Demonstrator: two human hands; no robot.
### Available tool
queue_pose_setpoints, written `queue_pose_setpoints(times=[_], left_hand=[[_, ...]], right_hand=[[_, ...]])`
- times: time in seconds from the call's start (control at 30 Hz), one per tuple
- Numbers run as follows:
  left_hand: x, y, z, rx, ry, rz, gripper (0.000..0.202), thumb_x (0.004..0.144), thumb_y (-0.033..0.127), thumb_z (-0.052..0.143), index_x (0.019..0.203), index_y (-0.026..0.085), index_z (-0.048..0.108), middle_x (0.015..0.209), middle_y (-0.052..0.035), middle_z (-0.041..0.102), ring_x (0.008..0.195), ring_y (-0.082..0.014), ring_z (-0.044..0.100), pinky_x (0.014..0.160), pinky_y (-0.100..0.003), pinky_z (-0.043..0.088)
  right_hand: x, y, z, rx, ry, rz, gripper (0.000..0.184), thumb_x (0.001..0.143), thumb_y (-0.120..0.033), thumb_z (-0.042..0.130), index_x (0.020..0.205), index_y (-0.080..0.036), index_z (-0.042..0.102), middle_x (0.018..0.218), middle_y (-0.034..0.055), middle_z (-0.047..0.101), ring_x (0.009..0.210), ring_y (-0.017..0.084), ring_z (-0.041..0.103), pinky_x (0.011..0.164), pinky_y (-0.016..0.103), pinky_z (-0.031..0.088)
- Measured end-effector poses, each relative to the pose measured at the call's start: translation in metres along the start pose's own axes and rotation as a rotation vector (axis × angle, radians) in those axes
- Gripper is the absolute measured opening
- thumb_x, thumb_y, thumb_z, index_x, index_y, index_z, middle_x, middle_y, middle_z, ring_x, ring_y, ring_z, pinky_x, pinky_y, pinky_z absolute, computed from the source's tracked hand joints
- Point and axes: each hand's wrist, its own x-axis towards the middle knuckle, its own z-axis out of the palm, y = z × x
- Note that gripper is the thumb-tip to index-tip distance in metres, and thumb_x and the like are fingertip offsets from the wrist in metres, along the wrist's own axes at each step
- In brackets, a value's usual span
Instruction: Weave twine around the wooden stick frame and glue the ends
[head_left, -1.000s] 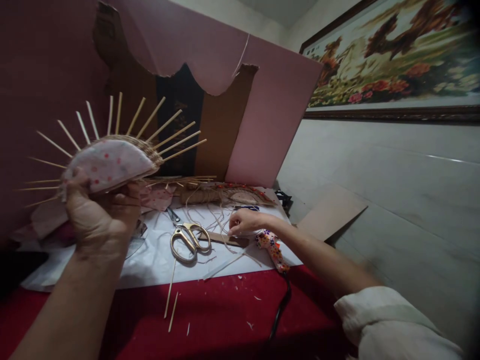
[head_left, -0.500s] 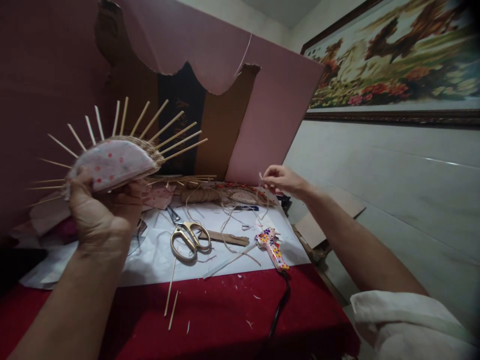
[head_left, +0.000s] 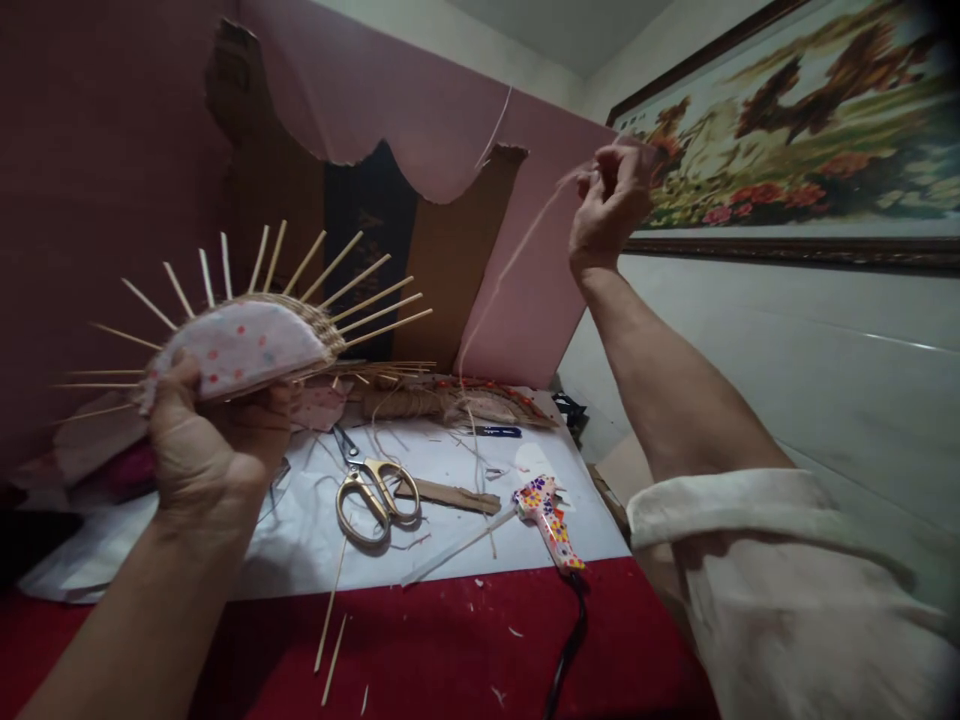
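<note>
My left hand (head_left: 214, 440) grips a half-round piece covered in dotted fabric (head_left: 244, 345), its thumb on the front and the other fingers underneath. Woven twine runs along the curved edge, and thin wooden sticks (head_left: 334, 265) fan out from it. High on the right, my right hand (head_left: 613, 205) pinches a strand of twine (head_left: 504, 272) that hangs down to the table. The fingertips are a little blurred. Below on the table lie scissors with gold handles (head_left: 375, 500) and a flower-patterned glue gun (head_left: 551, 525) with a glue stick (head_left: 457, 548) in its back.
A roll of twine (head_left: 401, 402) lies at the back beside loose sticks. A cardboard strip (head_left: 454, 495) and a blue-handled tool (head_left: 495, 432) are on the white sheet (head_left: 292, 570). Red cloth (head_left: 435, 660) covers the front. A torn pink board (head_left: 517, 330) stands behind.
My right hand has risen well up from just above the table's back right, drawing the twine up into a long line. My left hand with the half-round piece sits slightly lower and further right.
</note>
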Motion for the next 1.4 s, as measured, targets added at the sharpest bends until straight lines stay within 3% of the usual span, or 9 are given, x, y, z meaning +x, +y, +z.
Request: queue_pose_setpoints(times=[0.07,0.27,0.37,0.6,0.77,0.9,1.07,1.23,1.4], left_hand=[[0.000,0.000,0.000,0.000,0.003,0.010,0.011,0.079,0.020,0.048,0.084,0.018,0.058,0.073,0.0038,0.068,0.063,-0.0120,0.064,0.042,-0.020,0.050],[-0.003,-0.002,-0.004,-0.045,-0.127,-0.046,0.012,0.080,0.015,0.052,0.090,0.016,0.059,0.077,0.0013,0.070,0.072,-0.0146,0.067,0.059,-0.027,0.059],[-0.008,-0.005,-0.003,-0.071,-0.242,-0.074,0.013,0.083,0.014,0.051,0.093,0.014,0.059,0.086,-0.0034,0.072,0.082,-0.0158,0.068,0.072,-0.032,0.060],[-0.014,-0.007,-0.002,-0.063,-0.344,-0.148,0.015,0.084,0.015,0.050,0.096,0.012,0.059,0.092,-0.0089,0.073,0.083,-0.0196,0.068,0.071,-0.036,0.061],[-0.014,-0.007,-0.003,-0.051,-0.319,-0.163,0.017,0.084,0.014,0.050,0.098,0.012,0.060,0.089,-0.0078,0.072,0.077,-0.0173,0.067,0.071,-0.034,0.061],[-0.014,-0.008,-0.002,-0.033,-0.274,-0.145,0.017,0.082,0.015,0.052,0.096,0.012,0.060,0.087,-0.0073,0.071,0.077,-0.0173,0.067,0.071,-0.033,0.060],[-0.016,-0.009,0.000,-0.023,-0.240,-0.147,0.013,0.080,0.015,0.052,0.090,0.012,0.060,0.080,-0.0049,0.069,0.072,-0.0162,0.065,0.071,-0.034,0.061],[-0.017,-0.010,-0.001,-0.002,-0.256,-0.184,0.014,0.078,0.014,0.056,0.092,0.012,0.061,0.084,-0.0055,0.069,0.071,-0.0152,0.065,0.073,-0.034,0.061],[-0.026,-0.013,-0.004,0.070,-0.382,-0.315,0.021,0.083,0.020,0.056,0.102,0.013,0.063,0.103,-0.0103,0.070,0.089,-0.0190,0.067,0.074,-0.029,0.060]], right_hand=[[-0.009,-0.001,0.008,-0.069,0.123,0.032,0.030,0.089,-0.003,0.031,0.102,-0.016,0.055,0.103,0.0097,0.058,0.096,0.015,0.057,0.091,0.033,0.044],[-0.107,-0.019,0.027,-0.168,-0.777,0.207,0.022,0.081,-0.004,0.049,0.089,-0.015,0.066,0.093,0.0093,0.066,0.092,0.021,0.059,0.080,0.030,0.045],[-0.141,-0.026,0.026,-0.164,-0.998,0.263,0.006,0.074,-0.016,0.064,0.071,-0.017,0.069,0.073,0.0057,0.067,0.076,0.020,0.061,0.066,0.026,0.043],[-0.223,-0.067,0.019,-0.078,-1.374,0.380,0.027,0.059,-0.036,0.080,0.049,-0.017,0.063,0.053,0.0023,0.061,0.056,0.015,0.057,0.049,0.024,0.034],[-0.218,-0.051,0.014,0.012,-1.379,0.549,0.018,0.068,-0.025,0.076,0.058,-0.014,0.066,0.056,0.0020,0.063,0.053,0.013,0.058,0.050,0.024,0.043],[-0.150,-0.007,0.007,0.030,-1.116,0.675,0.027,0.091,-0.034,0.056,0.110,-0.014,0.059,0.105,0.0067,0.063,0.086,0.017,0.063,0.074,0.035,0.055],[-0.123,0.019,0.004,0.007,-0.921,0.771,0.031,0.092,-0.032,0.055,0.119,-0.017,0.055,0.121,0.0092,0.057,0.100,0.021,0.060,0.084,0.042,0.052],[-0.156,0.000,0.000,0.049,-0.920,0.792,0.017,0.087,-0.028,0.061,0.095,-0.014,0.066,0.094,0.0082,0.067,0.081,0.016,0.063,0.069,0.028,0.053],[-0.179,-0.070,0.004,0.316,-1.004,0.717,0.022,0.085,-0.033,0.056,0.085,-0.017,0.071,0.074,0.0046,0.070,0.063,0.013,0.063,0.053,0.021,0.047]])
